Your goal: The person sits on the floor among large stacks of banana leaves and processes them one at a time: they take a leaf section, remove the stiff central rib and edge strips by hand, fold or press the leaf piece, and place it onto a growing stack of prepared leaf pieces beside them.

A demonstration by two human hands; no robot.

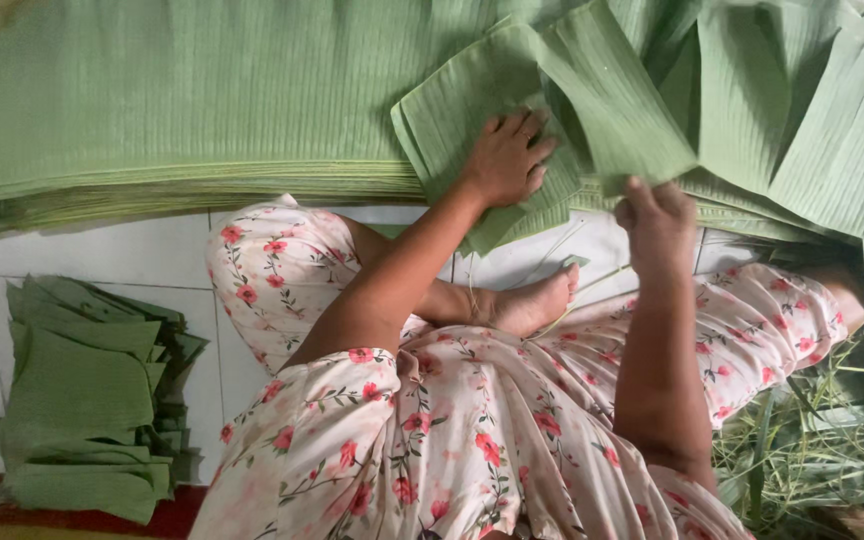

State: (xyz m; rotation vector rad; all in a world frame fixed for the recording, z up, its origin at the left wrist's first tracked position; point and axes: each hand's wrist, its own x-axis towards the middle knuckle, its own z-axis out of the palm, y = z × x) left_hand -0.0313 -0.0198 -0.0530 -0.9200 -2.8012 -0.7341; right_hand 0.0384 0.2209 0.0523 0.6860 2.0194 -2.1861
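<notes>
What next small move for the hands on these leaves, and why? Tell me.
Probably fold the lifted leaf strip down over the small stack: the left hand presses that stack flat, while the right hand pinches the strip's edge, raised.

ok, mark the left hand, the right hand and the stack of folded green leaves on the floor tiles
left hand (508, 158), head view, back of the hand, flat on a folded leaf piece
right hand (658, 212), head view, knuckles, gripping a green leaf strip
stack of folded green leaves (87, 395), head view, top leaf's middle

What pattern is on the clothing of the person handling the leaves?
A floral print: red-pink flowers with green stems on pale cream clothing, clearest in the head view.
</notes>
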